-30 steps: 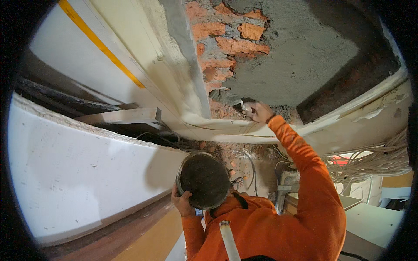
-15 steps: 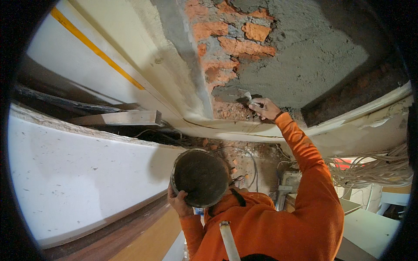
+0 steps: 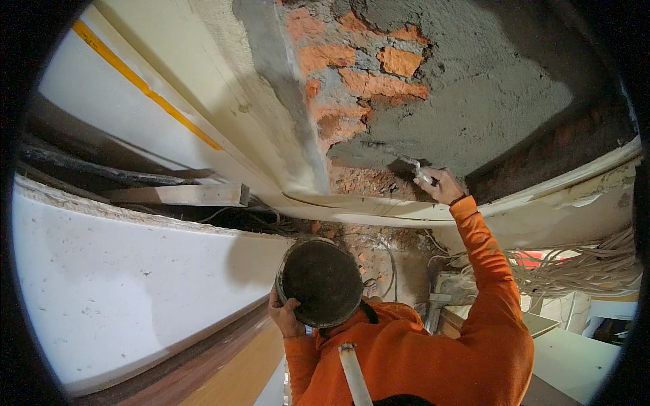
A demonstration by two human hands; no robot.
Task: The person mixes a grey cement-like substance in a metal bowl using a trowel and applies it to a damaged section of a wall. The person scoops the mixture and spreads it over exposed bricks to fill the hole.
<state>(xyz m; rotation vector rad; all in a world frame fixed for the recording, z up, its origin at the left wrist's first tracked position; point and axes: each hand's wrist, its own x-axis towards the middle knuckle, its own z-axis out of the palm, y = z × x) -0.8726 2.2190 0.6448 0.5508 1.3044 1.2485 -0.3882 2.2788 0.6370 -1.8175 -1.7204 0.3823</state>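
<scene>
In front of my chest, my left hand grips the rim of a round dark bucket, thumb over the edge. The bucket's inside looks dark, and I cannot make out how full it is. My right hand is closed round the handle of a trowel, its blade against the wall and hard to see. Wet grey mortar coats much of the wall around the trowel. Left of it, bare orange bricks show through, with a rough brick strip below the mortar's lower edge.
A white panel runs along my left, with a wooden batten above it. A yellow strip lies on the pale surface at upper left. Bundled cables hang at right, near a pale cabinet top.
My right hand and the trowel have moved right along the mortar's lower edge, leaving smoothed mortar behind. The bucket in my left hand has shifted slightly right and down.
</scene>
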